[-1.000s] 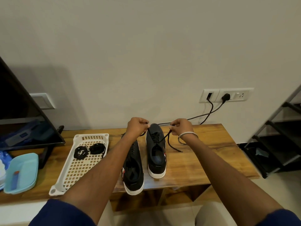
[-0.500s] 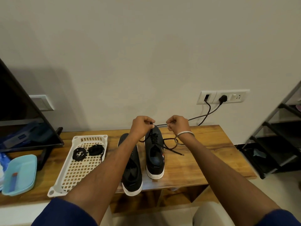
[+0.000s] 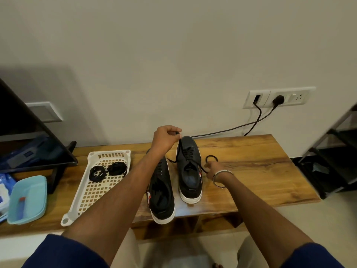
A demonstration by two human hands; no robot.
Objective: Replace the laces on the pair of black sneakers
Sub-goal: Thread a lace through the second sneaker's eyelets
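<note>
Two black sneakers with white soles stand side by side on the wooden bench (image 3: pixel 251 171), toes toward the wall. My left hand (image 3: pixel 166 136) is raised over the toe of the right sneaker (image 3: pixel 190 171) and pinches one end of its black lace (image 3: pixel 179 149), drawn up taut. My right hand (image 3: pixel 212 169) is low beside that sneaker and pinches the other lace end, which loops on the wood. The left sneaker (image 3: pixel 162 192) lies partly under my left forearm. Two coiled black laces (image 3: pixel 108 171) lie in the white basket (image 3: pixel 100 192).
A light blue tub (image 3: pixel 29 198) sits at the bench's left end under a dark screen (image 3: pixel 23 136). Black cables (image 3: pixel 241 125) run from the wall sockets (image 3: pixel 278 97) to the bench behind the shoes. A dark shelf rack (image 3: pixel 332 161) stands to the right.
My right hand dropped from beside the shoe's toe down to the bench at the shoe's right side. My left hand stayed raised, and the lace is now pulled out longer.
</note>
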